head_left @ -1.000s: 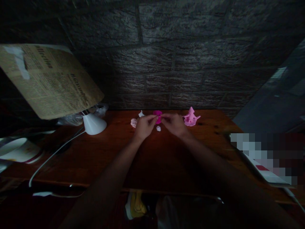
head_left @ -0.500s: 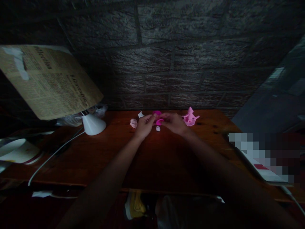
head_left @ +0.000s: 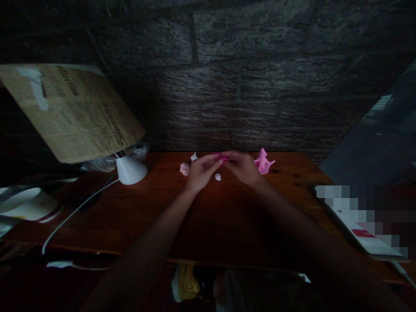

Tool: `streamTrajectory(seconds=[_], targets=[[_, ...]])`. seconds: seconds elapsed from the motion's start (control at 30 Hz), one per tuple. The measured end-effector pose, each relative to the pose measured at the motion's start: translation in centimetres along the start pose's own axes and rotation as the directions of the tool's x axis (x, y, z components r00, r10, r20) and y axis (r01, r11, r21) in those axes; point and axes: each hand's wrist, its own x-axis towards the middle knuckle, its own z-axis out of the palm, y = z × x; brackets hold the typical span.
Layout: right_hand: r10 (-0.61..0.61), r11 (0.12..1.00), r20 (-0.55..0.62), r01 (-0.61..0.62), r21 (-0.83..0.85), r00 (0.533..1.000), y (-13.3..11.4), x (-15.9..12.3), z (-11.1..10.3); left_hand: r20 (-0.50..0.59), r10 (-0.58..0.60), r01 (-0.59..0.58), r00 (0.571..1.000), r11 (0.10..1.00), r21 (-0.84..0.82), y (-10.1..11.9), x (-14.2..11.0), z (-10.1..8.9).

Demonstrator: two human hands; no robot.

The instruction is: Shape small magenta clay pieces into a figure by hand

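My left hand (head_left: 202, 171) and my right hand (head_left: 242, 167) meet at the far middle of a reddish wooden table (head_left: 156, 212). Between their pinched fingertips sits a small magenta piece (head_left: 222, 158), which looks like soft clay. Both hands pinch it together. A light pink clay figure (head_left: 264, 162) stands just right of my right hand. A small whitish lump (head_left: 218, 177) lies on the table under my hands. A pale pink lump (head_left: 184, 168) and a small white scrap (head_left: 193, 156) lie left of my left hand.
A white lamp base (head_left: 130, 170) with a white cable (head_left: 74, 210) stands at the left, under a tilted newspaper-print shade (head_left: 71, 110). A dark brick wall (head_left: 247, 86) backs the table. White papers (head_left: 367, 240) lie at the right edge. A yellow shoe (head_left: 184, 284) shows below.
The magenta piece has been squeezed between both hands, so less of it shows now. My hands have risen slightly and stayed together.
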Motion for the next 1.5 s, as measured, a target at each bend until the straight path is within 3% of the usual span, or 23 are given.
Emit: streamTrajectory(seconds=[0.13,0.23,0.4,0.63,0.83,1.03,1.17,1.3,1.5], targets=[[0.035,0.984,-0.011,-0.033,0.177,0.999,0.6,0.2,0.1,0.056,0.068,-0.069,0.996,0.998,0.014,0.3,-0.2,-0.1],[0.028,0.97,-0.025,-0.021,0.241,0.999,0.6,0.3,0.1,0.108,0.072,-0.076,0.992,0.996,0.035,0.1,-0.2,-0.3],[0.089,0.944,-0.026,-0.076,0.321,0.996,-0.3,0.5,-0.6,0.17,0.159,-0.186,0.973,0.97,0.155,0.3,0.0,-0.8],[0.2,0.916,0.154,-0.241,0.321,0.968,-1.3,0.4,-2.3,0.287,0.049,-0.112,0.957,0.972,0.208,1.1,-0.5,-1.0],[0.226,0.91,0.108,-0.25,0.332,0.968,-1.0,0.5,-2.2,0.187,0.114,-0.157,0.976,0.96,0.232,0.3,-0.5,-0.4],[0.308,0.917,-0.079,-0.273,0.292,0.948,-1.8,0.3,-1.0,0.009,0.229,-0.219,0.973,0.918,0.33,0.7,-0.6,-0.3],[0.335,0.857,0.013,-0.31,0.412,0.942,-2.3,-0.1,0.5,0.037,0.205,-0.205,0.978,0.919,0.337,0.6,-0.6,-0.4],[0.365,0.827,-0.021,-0.313,0.466,0.931,-2.3,-0.1,0.9,0.096,0.168,-0.189,0.981,0.939,0.286,0.3,-0.6,-0.5],[0.438,0.801,0.005,-0.392,0.452,0.899,-2.7,-0.1,0.5,0.029,0.209,-0.205,0.977,0.909,0.364,0.4,-0.5,-0.9]])
